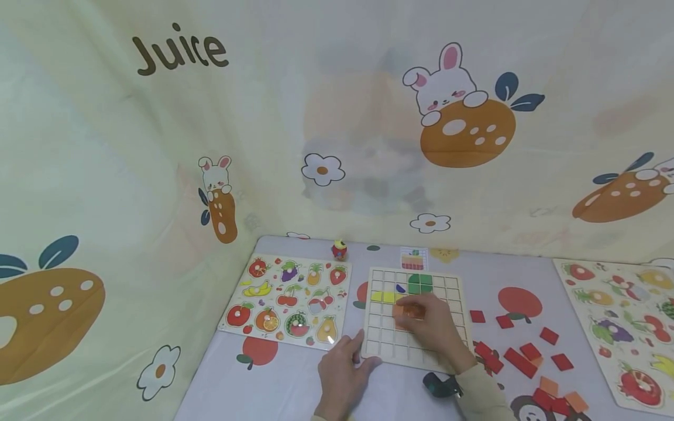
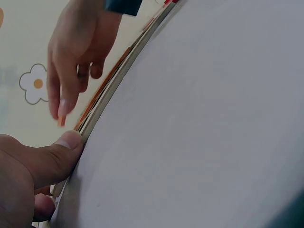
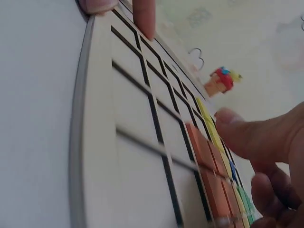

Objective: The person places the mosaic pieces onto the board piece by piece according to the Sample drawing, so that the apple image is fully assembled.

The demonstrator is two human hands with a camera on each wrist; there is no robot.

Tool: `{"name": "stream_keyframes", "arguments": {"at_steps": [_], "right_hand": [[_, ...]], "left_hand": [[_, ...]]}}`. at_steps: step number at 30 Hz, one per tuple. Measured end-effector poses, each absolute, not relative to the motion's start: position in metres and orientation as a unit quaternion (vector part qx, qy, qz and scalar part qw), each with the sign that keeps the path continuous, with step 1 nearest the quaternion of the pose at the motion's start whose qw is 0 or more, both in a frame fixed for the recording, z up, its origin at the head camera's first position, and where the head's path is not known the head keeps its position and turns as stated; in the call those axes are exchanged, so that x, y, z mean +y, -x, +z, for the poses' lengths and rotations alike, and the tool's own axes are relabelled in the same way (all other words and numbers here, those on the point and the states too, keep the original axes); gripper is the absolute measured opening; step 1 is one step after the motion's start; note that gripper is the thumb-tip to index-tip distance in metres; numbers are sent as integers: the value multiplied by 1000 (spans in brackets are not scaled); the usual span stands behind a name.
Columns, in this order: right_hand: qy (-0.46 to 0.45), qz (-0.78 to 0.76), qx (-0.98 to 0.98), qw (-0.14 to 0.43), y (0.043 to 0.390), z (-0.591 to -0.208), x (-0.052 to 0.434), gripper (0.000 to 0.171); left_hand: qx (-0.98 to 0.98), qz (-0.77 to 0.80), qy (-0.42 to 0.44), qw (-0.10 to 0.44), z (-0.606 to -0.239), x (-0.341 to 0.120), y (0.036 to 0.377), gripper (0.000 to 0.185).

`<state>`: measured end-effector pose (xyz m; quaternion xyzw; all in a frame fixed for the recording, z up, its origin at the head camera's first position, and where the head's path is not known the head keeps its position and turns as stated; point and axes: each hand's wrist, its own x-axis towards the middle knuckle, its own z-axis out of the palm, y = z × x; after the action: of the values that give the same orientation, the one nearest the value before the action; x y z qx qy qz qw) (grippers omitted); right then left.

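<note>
A white grid board (image 1: 387, 349) lies on the table in front of me. My left hand (image 1: 343, 371) grips its near left corner, the thumb (image 2: 66, 141) against the edge. Over the middle of the board, my right hand (image 1: 434, 327) pinches a small orange tile (image 2: 61, 121) between thumb and fingertips, as the left wrist view shows. Several orange tiles (image 3: 216, 190) sit in cells just below that hand. Beyond them are a yellow row (image 1: 383, 297), a green block (image 1: 420, 283) and a small blue piece (image 1: 401, 289). The right hand hides some cells in the head view.
Loose red tiles (image 1: 520, 362) and orange tiles (image 1: 549, 385) are scattered right of the board. Fruit puzzle boards lie on the left (image 1: 341, 298) and right (image 1: 605, 351). A picture card (image 1: 413, 259) and a small red and yellow figure (image 1: 339, 250) are at the back.
</note>
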<state>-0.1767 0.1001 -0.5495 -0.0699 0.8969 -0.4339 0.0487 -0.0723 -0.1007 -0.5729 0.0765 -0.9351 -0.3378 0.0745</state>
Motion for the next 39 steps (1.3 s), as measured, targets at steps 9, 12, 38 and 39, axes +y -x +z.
{"name": "stream_keyframes", "arguments": {"at_steps": [9, 12, 38, 39], "right_hand": [[79, -398, 912, 57, 184, -550, 82, 27], [77, -396, 913, 61, 185, -550, 79, 26], [86, -366, 926, 21, 184, -552, 86, 25], [87, -368, 926, 16, 184, -552, 91, 26]], "left_hand": [[-935, -339, -84, 56, -574, -100, 75, 65], [-936, -337, -85, 55, -574, -99, 75, 65], [-934, -344, -83, 60, -576, -102, 75, 66], [-934, -344, -82, 61, -576, -102, 75, 67]]}}
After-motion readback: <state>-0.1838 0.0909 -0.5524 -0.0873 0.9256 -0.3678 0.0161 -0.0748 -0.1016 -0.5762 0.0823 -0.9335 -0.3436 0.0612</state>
